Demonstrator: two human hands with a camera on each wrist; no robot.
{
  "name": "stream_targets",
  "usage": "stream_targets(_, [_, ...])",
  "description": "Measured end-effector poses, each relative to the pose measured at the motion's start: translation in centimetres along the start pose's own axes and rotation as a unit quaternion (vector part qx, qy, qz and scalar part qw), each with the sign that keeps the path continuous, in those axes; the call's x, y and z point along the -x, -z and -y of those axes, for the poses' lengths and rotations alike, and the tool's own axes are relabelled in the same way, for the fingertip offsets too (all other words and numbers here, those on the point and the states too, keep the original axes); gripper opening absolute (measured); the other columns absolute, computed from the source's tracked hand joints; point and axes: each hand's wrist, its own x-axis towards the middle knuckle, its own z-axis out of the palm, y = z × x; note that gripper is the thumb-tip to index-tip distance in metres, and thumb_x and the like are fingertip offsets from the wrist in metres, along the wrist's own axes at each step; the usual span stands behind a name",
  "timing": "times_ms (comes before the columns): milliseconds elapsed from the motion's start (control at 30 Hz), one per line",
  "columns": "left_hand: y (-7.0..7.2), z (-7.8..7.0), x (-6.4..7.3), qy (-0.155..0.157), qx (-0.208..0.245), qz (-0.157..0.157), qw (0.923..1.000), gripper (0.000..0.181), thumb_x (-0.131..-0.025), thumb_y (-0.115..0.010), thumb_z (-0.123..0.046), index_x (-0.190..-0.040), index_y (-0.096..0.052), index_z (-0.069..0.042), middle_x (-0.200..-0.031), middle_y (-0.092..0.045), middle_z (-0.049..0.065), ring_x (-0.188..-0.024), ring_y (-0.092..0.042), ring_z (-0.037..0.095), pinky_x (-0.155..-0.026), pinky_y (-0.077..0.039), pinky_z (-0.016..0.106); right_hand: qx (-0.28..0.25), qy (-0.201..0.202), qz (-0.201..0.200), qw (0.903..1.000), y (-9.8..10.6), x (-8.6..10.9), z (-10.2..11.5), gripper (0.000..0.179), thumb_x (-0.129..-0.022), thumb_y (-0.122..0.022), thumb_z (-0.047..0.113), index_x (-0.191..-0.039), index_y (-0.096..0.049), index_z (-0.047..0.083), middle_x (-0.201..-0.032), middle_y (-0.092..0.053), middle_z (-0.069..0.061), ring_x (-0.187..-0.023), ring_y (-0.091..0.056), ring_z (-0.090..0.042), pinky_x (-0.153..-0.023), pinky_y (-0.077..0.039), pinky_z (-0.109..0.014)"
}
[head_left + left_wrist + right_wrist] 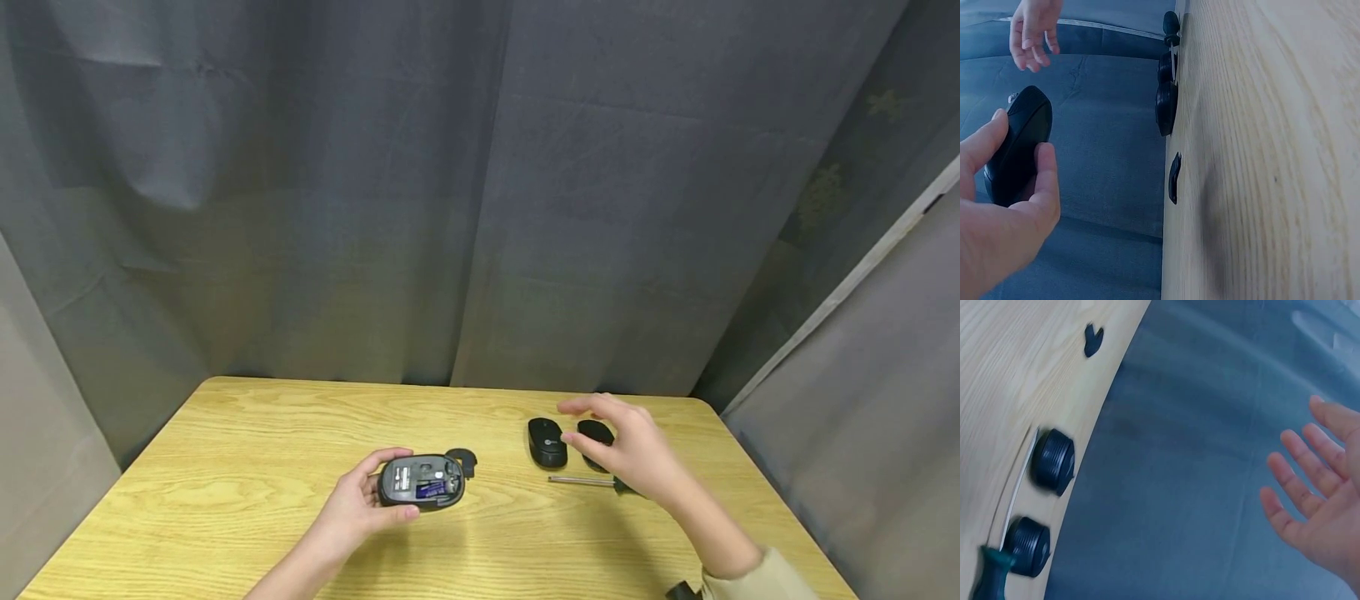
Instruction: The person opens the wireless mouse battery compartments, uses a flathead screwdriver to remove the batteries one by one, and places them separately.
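My left hand grips a black computer mouse by its edges, underside up, above the table. Its battery compartment is uncovered, with a blue battery inside. A small dark battery cover lies on the table just behind this mouse. To the right, my right hand hovers with fingers spread and slightly bent, holding nothing. Beneath and beyond it are a second black mouse, a third dark mouse partly hidden by the hand, and a screwdriver; its dark green handle shows in the right wrist view.
The wood-grain table has rounded far corners. A grey curtain hangs right behind its far edge, and another grey cloth stands along the right side. Part of a black object shows beside the right sleeve.
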Motion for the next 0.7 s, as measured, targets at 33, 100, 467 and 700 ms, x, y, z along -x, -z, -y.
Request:
stream_targets(33, [0.0,0.0,0.0,-0.001,0.0,0.0,1.0,0.075,-0.071,-0.079,-0.004,-0.136,-0.043,-0.005,-0.127,-0.055,0.025,-0.105,-0.061,0.025,-0.085,-0.055,0.028,-0.005,0.001,-0.005,1.0,-0.1,-0.1,0.4,0.033,-0.077,-0.078,0.019,-0.108,-0.067,0.022,-0.105,-0.068,0.012,-0.1,-0.062,-0.008,-0.084,-0.053,-0.03])
stream_targets(100, [-0.1,0.0,0.0,-0.004,-0.001,-0.001,1.0,0.074,-0.07,-0.08,-0.004,-0.135,-0.043,-0.005,-0.127,-0.055,0.025,-0.106,-0.061,0.026,-0.085,-0.055,0.028,-0.011,0.008,-0.016,0.9998,-0.3,-0.2,1.1,0.034,-0.077,-0.078,0.02,-0.108,-0.067,0.022,-0.106,-0.067,0.013,-0.099,-0.062,-0.007,-0.084,-0.052,-0.029])
stream_targets(467, [-0.5,-0.1,0.0,-0.008,0.005,0.003,0.9999,0.074,-0.07,-0.079,-0.002,-0.136,-0.043,-0.005,-0.127,-0.055,0.025,-0.104,-0.061,0.025,-0.082,-0.055,0.028,-0.052,0.052,-0.071,0.9948,-1.8,-0.4,4.5,0.04,-0.075,-0.079,0.014,-0.112,-0.065,0.019,-0.11,-0.067,0.008,-0.101,-0.062,-0.01,-0.083,-0.051,-0.021])
stream_targets(700, [-0.8,-0.2,0.0,-0.009,0.01,0.009,0.9999,0.074,-0.07,-0.079,-0.002,-0.135,-0.044,-0.004,-0.124,-0.056,0.024,-0.103,-0.062,0.025,-0.083,-0.055,0.028,-0.091,0.056,-0.064,0.9923,-3.2,-0.2,5.6,0.041,-0.074,-0.08,0.017,-0.112,-0.065,0.016,-0.111,-0.066,0.008,-0.104,-0.06,-0.008,-0.088,-0.048,-0.018])
